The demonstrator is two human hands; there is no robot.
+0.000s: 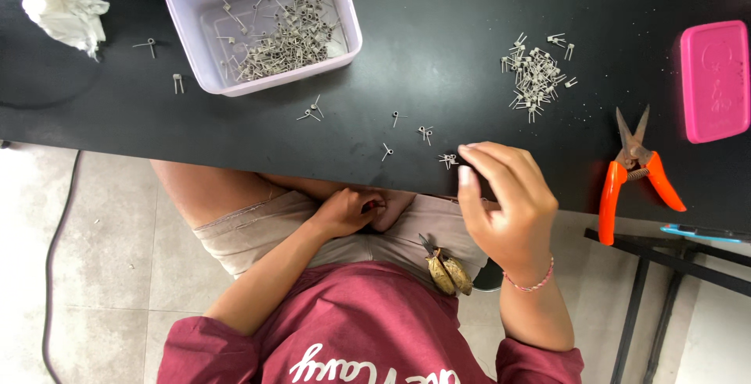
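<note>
Matt black tabletop (438, 8), dull grey metal springs (536, 75), glossy translucent plastic tub (344, 8)

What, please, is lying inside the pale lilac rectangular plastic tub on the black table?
The pale lilac plastic tub holds a loose heap of small grey metal springs, piled towards its right side. Whatever lies beneath that heap is covered.

Orange-handled snips (637, 169) lie near the table's (438, 79) right edge, beside a pink lid (715, 79); white cloth (59, 5) occupies the far-left corner.
</note>
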